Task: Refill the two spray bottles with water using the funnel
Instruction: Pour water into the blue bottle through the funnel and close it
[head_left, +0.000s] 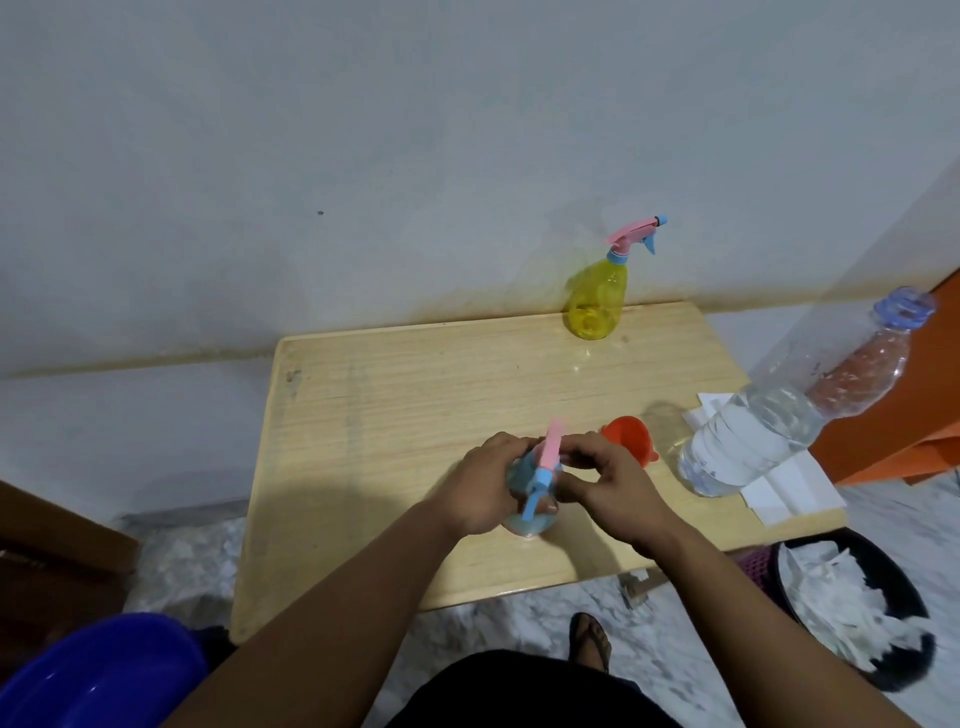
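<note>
A pale blue spray bottle (527, 519) with a pink and blue trigger head (702, 457) stands on the wooden table (374, 426) near its front. My left hand (480, 486) grips the bottle's body from the left. My right hand (605, 486) holds the trigger head's collar from the right. An orange funnel (631, 434) lies just behind my right hand. A yellow spray bottle (597, 296), its pink head on, stands at the table's far edge. A clear water bottle (769, 426), partly full and capped in blue, stands at the right.
White folded paper (795, 488) lies under the water bottle at the table's right edge. A black bin (857, 597) with white scraps sits on the floor at the right, a blue basin (98, 675) at the lower left. A wall stands close behind the table.
</note>
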